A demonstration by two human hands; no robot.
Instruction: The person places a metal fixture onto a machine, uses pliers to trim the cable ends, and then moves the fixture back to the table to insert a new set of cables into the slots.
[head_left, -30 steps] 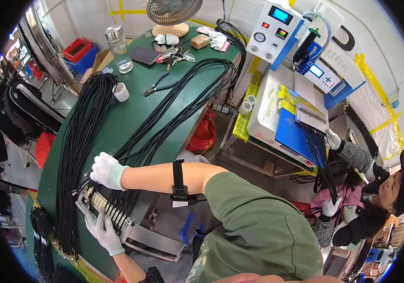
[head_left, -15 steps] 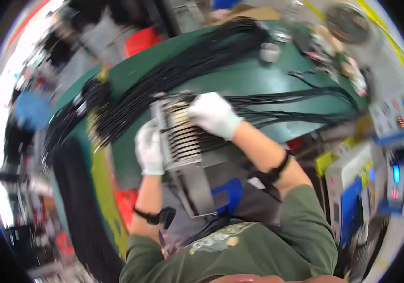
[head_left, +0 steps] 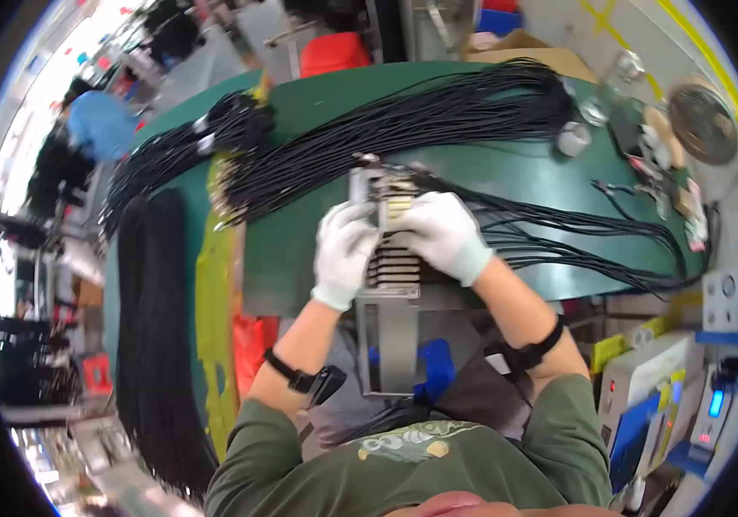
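Observation:
A metal fixture (head_left: 389, 294) with a row of slots lies at the table's near edge, its open frame reaching toward me. Dark cable ends show side by side in the slots, with pale yellowish pieces (head_left: 398, 205) toward the far end. My right hand (head_left: 445, 233), in a white glove, is closed over the right side of the slots; what its fingertips pinch is hidden. At the left side, my gloved left hand (head_left: 345, 252) has its fingers curled together against the fixture, and their contents cannot be made out. Black cables (head_left: 576, 226) run from the fixture to the right.
A long bundle of black cables (head_left: 403, 121) lies across the green table (head_left: 300, 267). More bundles (head_left: 155, 327) hang at the left beside a yellow-green strip (head_left: 218, 345). A white roll (head_left: 572, 139), pliers (head_left: 615, 187) and a jar (head_left: 597, 108) sit at right. Boxed equipment (head_left: 653, 370) stands right of me.
The view has shifted, so the table appears lower and further right. My left hand has moved from the fixture's outer side up toward the slots, closer to my right hand.

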